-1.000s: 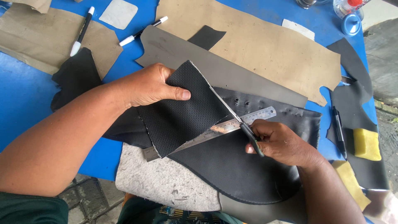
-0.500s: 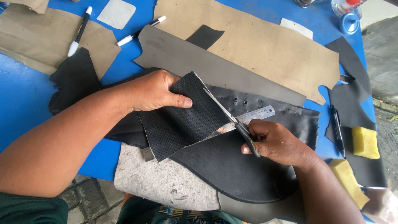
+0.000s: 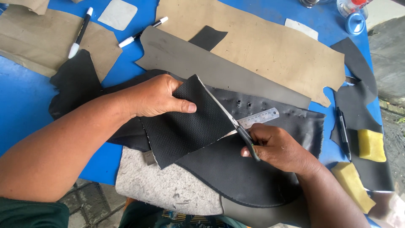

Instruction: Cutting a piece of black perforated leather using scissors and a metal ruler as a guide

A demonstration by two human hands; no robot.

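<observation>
The left hand [image 3: 154, 97] pinches the black sheet [image 3: 185, 122] up off the worktop [image 3: 21, 93], keeping it taut between both hands while the right hand [image 3: 278, 147] grips scissors [image 3: 240, 131] cutting its edge.

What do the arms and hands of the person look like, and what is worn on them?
Both forearms are bare, with no sleeves over them. The left hand and right hand wear no gloves; no rings or watch are visible. Dark green clothing shows beside the left arm.
</observation>
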